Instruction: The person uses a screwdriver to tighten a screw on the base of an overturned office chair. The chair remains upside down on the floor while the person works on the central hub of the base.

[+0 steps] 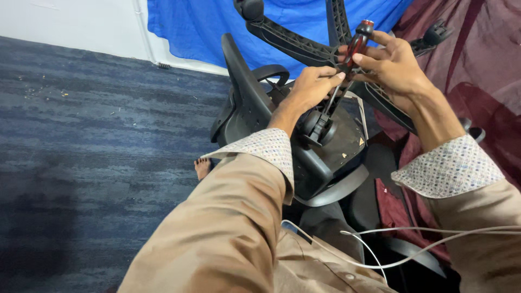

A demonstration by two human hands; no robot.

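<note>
Head view: screwdriver tip hidden behind hands, chair base cropped.

Looking like an office or home room: blue-grey carpet covering the floor, white wall, black office chair lying overturned.

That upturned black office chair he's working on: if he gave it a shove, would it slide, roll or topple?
The office chair lies with its star base in the air, so its casters likely can't roll it. On the carpet it would probably drag rather than slide. Its raised legs make it look top-heavy, so a push might tip it. Both hands are on the screwdriver.
</note>
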